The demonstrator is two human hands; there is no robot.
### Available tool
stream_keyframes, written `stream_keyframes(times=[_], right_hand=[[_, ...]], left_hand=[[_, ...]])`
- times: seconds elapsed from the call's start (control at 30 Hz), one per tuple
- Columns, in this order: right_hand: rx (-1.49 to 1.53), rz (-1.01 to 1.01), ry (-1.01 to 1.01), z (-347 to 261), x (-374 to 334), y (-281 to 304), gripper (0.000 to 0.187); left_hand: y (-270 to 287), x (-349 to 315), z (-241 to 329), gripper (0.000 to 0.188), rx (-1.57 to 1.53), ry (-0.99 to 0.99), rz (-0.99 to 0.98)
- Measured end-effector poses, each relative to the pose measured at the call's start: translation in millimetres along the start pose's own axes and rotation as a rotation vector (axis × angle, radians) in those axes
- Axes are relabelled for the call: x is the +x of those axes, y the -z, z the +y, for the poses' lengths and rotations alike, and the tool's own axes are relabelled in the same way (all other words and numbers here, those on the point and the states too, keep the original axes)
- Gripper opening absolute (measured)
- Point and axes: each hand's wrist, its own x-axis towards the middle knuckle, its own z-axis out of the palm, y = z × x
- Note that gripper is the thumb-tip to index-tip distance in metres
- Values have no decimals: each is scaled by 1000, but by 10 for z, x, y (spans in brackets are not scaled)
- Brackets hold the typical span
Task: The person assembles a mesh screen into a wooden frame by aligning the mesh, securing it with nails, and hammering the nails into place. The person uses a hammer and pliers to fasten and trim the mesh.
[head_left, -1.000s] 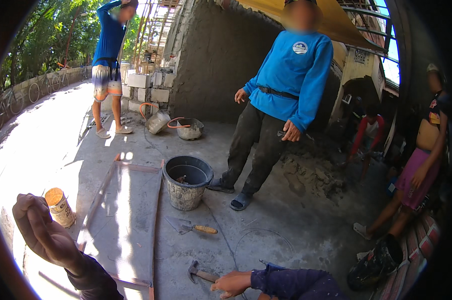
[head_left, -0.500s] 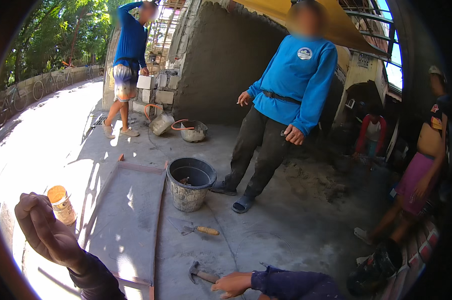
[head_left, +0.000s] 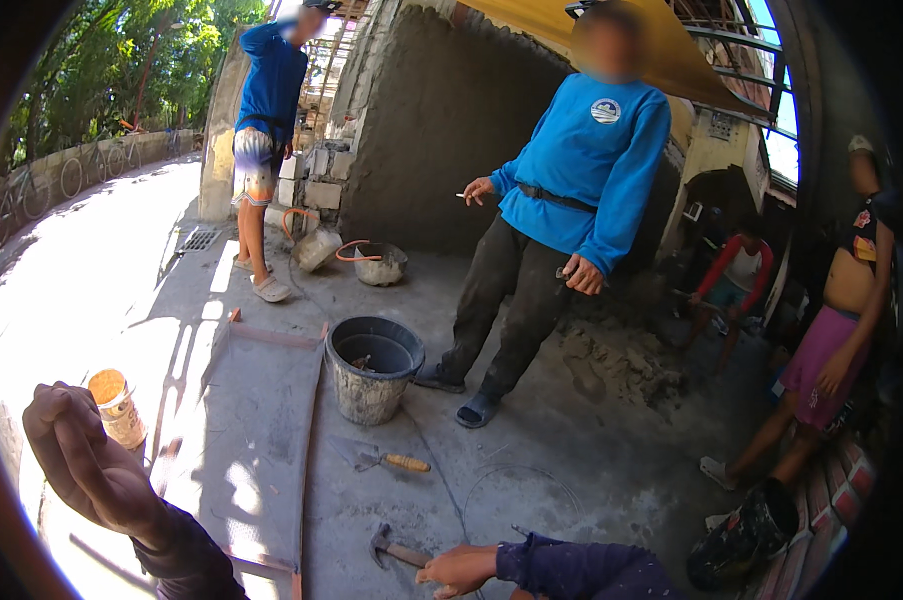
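Note:
My left hand (head_left: 83,460) is raised at the lower left in a dark sleeve. Its fingers are curled in; whatever they hold, if anything, is hidden. Low in the middle, my right hand (head_left: 458,570), in a dark purple sleeve, is wrapped round the handle of a claw hammer (head_left: 399,550). The hammer's head points left, close above or on the concrete; I cannot tell which. Ahead of it lies a trowel (head_left: 403,462) with a wooden handle. To the left of both, a wood-framed rectangular screen (head_left: 271,337) rests on the ground.
A mortar-stained black bucket (head_left: 366,395) stands beyond the trowel, close to a standing person in blue (head_left: 591,170). A small tub (head_left: 119,410) is behind my left hand. Two more pails (head_left: 381,268) sit by the wall. Other people are at left and right; a dark bucket (head_left: 741,540) leans lower right.
The view has turned slightly right. The person at the far left has stepped right, and a crouching person at the back right has shifted posture. My hands keep their poses.

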Motion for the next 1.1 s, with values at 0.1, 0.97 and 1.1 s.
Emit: stream_keyframes(times=[0.1,0.97,1.1], right_hand=[[-13,-13,-42,24,2,-12,45],[70,-219,-312,-280,-222,162,51],[88,-223,-344,-285,-183,215,50]], left_hand=[[-70,48,89,21,-15,-40,-49],[2299,-4414,-345,28,484,1546,-1014],[2269,-4386,-314,30,460,1469,-943]])
